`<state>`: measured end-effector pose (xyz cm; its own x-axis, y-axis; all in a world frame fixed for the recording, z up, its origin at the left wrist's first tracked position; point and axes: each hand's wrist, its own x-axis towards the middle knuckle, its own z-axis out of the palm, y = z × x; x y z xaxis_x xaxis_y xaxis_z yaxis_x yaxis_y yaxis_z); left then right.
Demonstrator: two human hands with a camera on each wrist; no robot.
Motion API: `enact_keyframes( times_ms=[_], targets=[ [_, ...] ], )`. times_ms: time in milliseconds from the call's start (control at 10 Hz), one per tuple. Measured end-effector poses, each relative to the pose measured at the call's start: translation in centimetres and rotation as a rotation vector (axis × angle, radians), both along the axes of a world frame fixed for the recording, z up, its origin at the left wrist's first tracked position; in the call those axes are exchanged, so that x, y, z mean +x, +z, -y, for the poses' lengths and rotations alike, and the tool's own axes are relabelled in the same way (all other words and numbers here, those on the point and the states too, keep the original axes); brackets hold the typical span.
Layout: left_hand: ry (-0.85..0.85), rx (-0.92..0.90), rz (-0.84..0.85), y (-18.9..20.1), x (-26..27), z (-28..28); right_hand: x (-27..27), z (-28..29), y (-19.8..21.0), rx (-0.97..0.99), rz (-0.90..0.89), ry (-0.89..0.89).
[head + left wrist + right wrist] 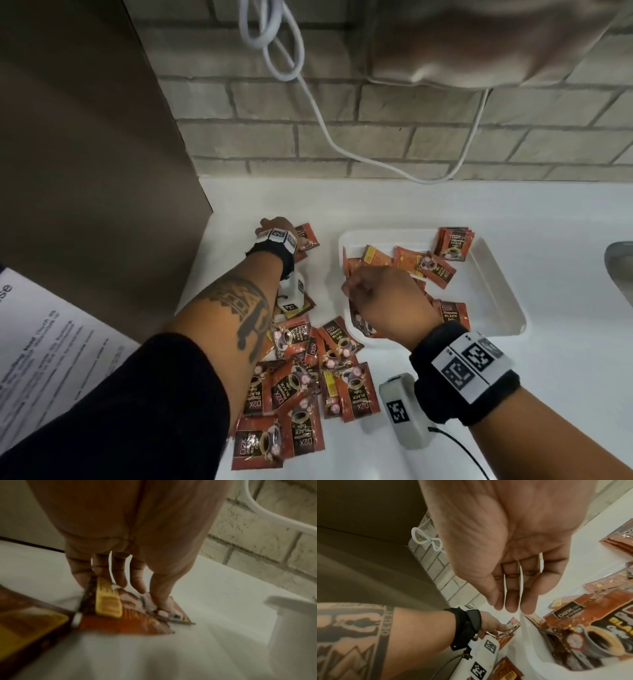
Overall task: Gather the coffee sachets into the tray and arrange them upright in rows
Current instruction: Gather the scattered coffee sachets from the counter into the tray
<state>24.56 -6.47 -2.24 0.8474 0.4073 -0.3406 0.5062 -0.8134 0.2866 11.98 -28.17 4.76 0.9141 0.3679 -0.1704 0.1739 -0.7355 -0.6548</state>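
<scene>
- Head view: the white rectangular plastic tray [493, 274] sat on the white surface [513, 394]; red-brown foil coffee sachets [301, 387] lay heaped beside it, others inside.
- Left wrist view: the left hand [130, 555] pressed extended fingers [161, 596] onto one sachet.
- Right wrist view: the right hand [510, 547] hung relaxed, fingers straight, above the tray.

"D2X BLACK" on sachets [358, 394]
</scene>
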Motion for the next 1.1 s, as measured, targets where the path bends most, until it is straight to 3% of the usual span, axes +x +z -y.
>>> enact_keyframes(
  times_ms=[200, 500, 600, 700, 800, 1100],
  targets=[
    [-0.069, -0.101, -0.054, 1.7, -2.0, -2.2, 0.4, -3.4, -0.6, -0.023, 0.029, 0.138],
    [0.329, -0.555, 0.340, 5.4, -8.3, -6.6, 0.6, -8.8, -1.8, -0.239, -0.052, 0.292],
    [0.356, -0.486, 0.249, 5.7, -11.8, -7.3, 1.0, -10.4, -2.8, -0.347, -0.067, 0.306],
    [0.252, -0.193, 0.040, 4.5, -14.8, -7.8, 1.6, -11.5, -3.4, -0.377, -0.097, 0.269],
    [0.197, -0.114, -0.049, 3.4, -16.2, -7.5, 1.9, -12.8, -4.1, -0.426, -0.158, 0.146],
    [0.157, -0.048, -0.041, 1.1, -16.7, -6.4, 2.3, -15.1, -6.2, -0.540, -0.174, 0.091]
  ],
)
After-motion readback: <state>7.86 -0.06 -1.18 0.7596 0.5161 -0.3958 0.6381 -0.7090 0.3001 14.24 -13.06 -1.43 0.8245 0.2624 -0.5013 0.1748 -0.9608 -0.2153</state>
